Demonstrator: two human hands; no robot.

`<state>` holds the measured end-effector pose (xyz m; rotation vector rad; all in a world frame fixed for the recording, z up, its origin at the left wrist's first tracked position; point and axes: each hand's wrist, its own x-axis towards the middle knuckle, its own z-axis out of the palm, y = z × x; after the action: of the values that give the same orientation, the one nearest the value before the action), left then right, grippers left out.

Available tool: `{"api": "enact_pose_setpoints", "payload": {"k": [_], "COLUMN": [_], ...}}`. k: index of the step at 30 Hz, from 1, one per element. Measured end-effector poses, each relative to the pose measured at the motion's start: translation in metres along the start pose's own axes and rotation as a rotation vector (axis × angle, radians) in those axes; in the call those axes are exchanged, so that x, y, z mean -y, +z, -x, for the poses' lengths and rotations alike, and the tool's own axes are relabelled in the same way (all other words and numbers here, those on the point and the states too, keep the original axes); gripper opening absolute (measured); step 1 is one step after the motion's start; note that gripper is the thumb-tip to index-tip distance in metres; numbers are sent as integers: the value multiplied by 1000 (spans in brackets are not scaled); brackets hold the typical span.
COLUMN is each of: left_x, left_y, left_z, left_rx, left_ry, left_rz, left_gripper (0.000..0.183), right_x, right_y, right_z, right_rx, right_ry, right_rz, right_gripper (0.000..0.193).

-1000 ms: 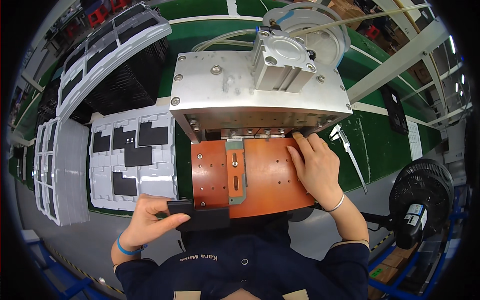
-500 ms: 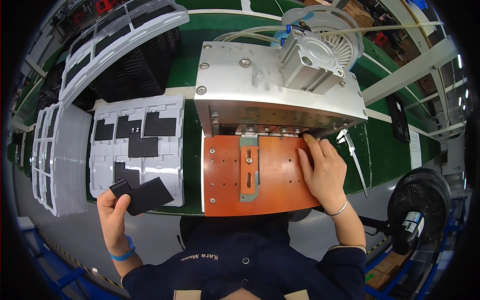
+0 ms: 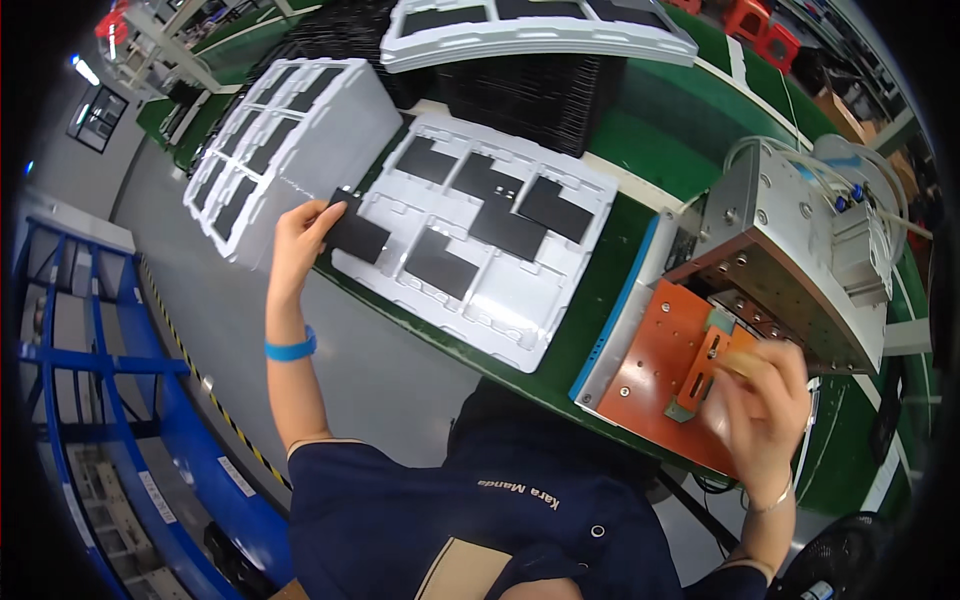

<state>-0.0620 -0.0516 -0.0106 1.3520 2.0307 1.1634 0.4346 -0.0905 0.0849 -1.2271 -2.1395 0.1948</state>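
My left hand (image 3: 303, 240) pinches a flat black notched plate (image 3: 360, 236) by its corner, over the left edge of a white moulded tray (image 3: 520, 315). Several similar black plates lie in the tray, one of them (image 3: 508, 228) resting across the dividers near the middle. My right hand (image 3: 768, 405) is curled above an orange base plate (image 3: 645, 355), beside its slotted orange block (image 3: 699, 372). The fingertips are blurred, and whether the yellowish patch there is a held thing is unclear. Behind that hand stands a metal press (image 3: 770, 240).
Left of the tray stands a tall stack of white trays (image 3: 330, 130) holding black plates. Another white tray (image 3: 540, 40) sits on a black stack (image 3: 530, 100) at the back. The green table's front edge (image 3: 430, 335) runs below the tray. Blue racking (image 3: 150, 440) is at far left.
The view has swung left, toward the trays. My left hand has carried the black plate to the tray's left edge. My right hand has left the press opening and curled over the orange plate.
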Motion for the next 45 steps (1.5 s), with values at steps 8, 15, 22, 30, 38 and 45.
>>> {"api": "enact_pose_setpoints", "payload": {"k": [8,15,22,30,38,45], "left_x": [35,55,65,73,-50,-177], "left_y": [34,54,55,53,75,161], "left_z": [1,43,44,38,56,102], "left_rx": [-193,-172,-45,-19,-40,522], "left_ry": [305,546,519,640,923,1491], "left_rz": [-471,-541,-486,-501,-234,-72], "left_gripper": [27,24,34,43,49,44], "right_x": [13,18,13,32,-66,-63], "right_y": [165,224,223,54,-52,-31], "right_z": [-114,-129,-133,-76,59,60], "right_rx": [482,628,481,374,162,106], "right_ry": [-238,-86,-83,-101,835,552], "right_rz": [106,386,140,-410,-618,-260], "right_gripper": [45,57,32,21,27,21]}}
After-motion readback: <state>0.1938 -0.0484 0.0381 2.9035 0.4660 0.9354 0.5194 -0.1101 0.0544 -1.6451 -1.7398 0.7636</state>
